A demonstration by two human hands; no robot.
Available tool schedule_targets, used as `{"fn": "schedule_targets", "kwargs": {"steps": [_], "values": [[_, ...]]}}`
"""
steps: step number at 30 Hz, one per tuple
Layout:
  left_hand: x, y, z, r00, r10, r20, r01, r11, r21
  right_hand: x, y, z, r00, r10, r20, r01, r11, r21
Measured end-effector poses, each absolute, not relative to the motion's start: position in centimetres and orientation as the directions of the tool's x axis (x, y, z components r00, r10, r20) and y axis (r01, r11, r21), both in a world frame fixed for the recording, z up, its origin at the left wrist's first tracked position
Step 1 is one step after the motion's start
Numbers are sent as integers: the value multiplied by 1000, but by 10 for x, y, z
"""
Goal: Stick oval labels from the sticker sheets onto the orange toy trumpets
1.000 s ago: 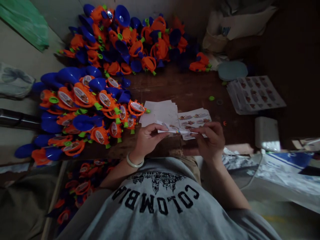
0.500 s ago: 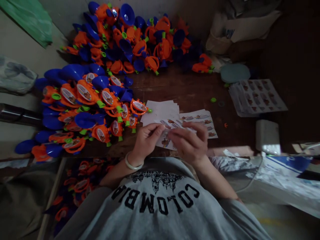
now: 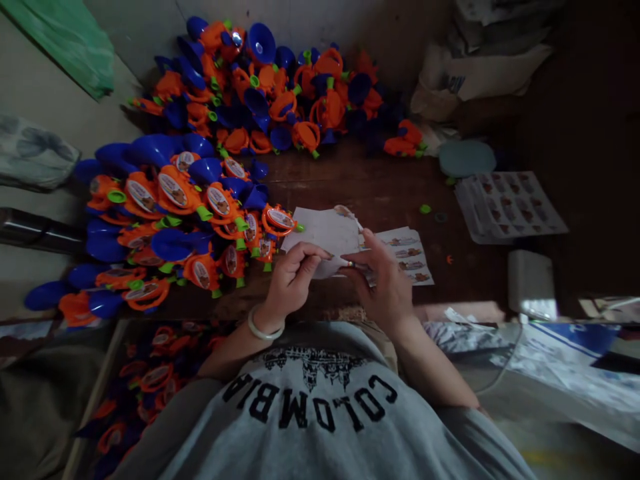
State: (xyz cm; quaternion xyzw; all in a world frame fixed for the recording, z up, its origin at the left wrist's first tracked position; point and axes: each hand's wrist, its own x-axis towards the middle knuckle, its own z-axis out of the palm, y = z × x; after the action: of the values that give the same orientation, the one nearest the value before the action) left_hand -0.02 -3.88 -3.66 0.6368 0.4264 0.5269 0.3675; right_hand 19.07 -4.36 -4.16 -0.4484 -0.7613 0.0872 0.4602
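The room is dim, and a dark brown table (image 3: 325, 177) spreads out past both hands. Some white paper (image 3: 323, 230) lies on it, just past the fingers of the left hand (image 3: 296, 280) and reaching toward the right hand (image 3: 383, 280). The paper is plain on most of its top, with a bit of a colored picture at its far edge. Near the right hand, on its outer side, is a sheet of little pictures (image 3: 413, 257) in rows. The left thumb and first finger are bent close together over the paper. The right hand's thumb and finger curl near a tiny colored edge. I can't tell if either hand is pinching something. Beyond the left hand sits a big heap of orange and blue toy horns (image 3: 173, 190) with green ends.
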Motion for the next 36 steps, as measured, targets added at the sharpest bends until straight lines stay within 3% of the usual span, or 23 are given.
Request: {"fn": "schedule_targets", "kwargs": {"steps": [5, 9, 14, 16, 20, 22, 23, 25, 29, 36], "values": [[3, -37, -46, 34, 977, 212, 20, -213, 977, 190, -41, -56, -106, 612, 784, 632, 650, -422], [5, -28, -56, 14, 996, 89, -14, -88, 996, 193, -48, -58, -135, 555, 821, 629, 688, -362], [3, 15, -82, 133, 983, 127, 351, -167, 921, 192, -68, -44, -508, 373, 777, 193, 928, -319], [4, 34, -94, 215, 969, 122, 466, -212, 859, 203, -47, -43, -481, 450, 753, 267, 893, -364], [13, 48, -112, 206, 971, 125, 588, -224, 777, 253, 69, -57, -212, 674, 707, 606, 659, -446], [17, 44, -120, 193, 964, 185, 670, -267, 693, 278, 142, -68, -134, 804, 580, 776, 449, -444], [20, 40, -124, 212, 949, 232, 715, -313, 625, 288, 174, -73, -92, 889, 449, 872, 290, -395], [23, 32, -132, 302, 900, 314, 766, -426, 481, 297, 228, -82, -87, 932, 352, 904, 222, -364], [24, 20, -140, 426, 819, 385, 733, -562, 384, 297, 286, -96, -157, 958, 240, 919, 231, -320], [13, 20, -122, 363, 808, 465, 676, -571, 465, 287, 291, -113, -297, 934, 201, 871, 351, -344]]}}
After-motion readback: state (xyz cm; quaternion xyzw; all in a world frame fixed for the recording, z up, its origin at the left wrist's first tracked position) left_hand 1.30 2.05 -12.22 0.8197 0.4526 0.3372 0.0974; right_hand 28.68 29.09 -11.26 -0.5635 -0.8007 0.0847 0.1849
